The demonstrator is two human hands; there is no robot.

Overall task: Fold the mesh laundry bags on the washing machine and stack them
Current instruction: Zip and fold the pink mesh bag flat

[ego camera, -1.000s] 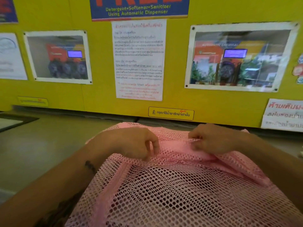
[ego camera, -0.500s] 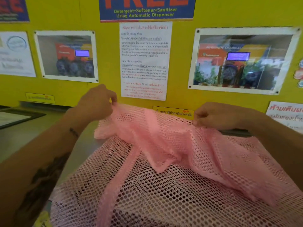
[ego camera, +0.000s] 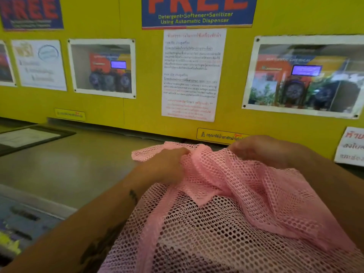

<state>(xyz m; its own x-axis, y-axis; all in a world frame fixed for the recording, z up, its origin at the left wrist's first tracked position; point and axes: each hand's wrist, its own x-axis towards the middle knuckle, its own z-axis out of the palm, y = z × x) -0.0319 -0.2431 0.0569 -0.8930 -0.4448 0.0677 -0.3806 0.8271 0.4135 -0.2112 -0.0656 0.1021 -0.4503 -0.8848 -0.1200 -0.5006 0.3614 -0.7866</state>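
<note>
From where I stand, the pink open-weave mesh laundry bag (ego camera: 226, 203) lies bunched over the grey metal washing-machine surface (ego camera: 69, 164), its near part draped toward the person and its far edge gathered close to the yellow panelled wall (ego camera: 137, 107). The left hand (ego camera: 165, 164) has its fingers curled into the netting at the far edge, and the right hand (ego camera: 269, 150) grips the same edge just beside it; both are closed on the fabric. A loose corner of mesh pokes out flat to the left of the left hand.

The step in hand looks like finding and squaring the top edge before a fold. To do it well, I judge the hands should part along that edge until the netting between them is taut, since at present they sit close together with a thick wad between. Mesh this limp will slump and twist, so the edge wants holding by its corners, not by a fistful. The reinforced pink seam band (ego camera: 151, 233) running down the near part would serve as a guide for lining up sides. Fingers could snag in the holes, so a pinch on the solid hem is safer. Whether any other bags lie underneath, I cannot tell.
</note>
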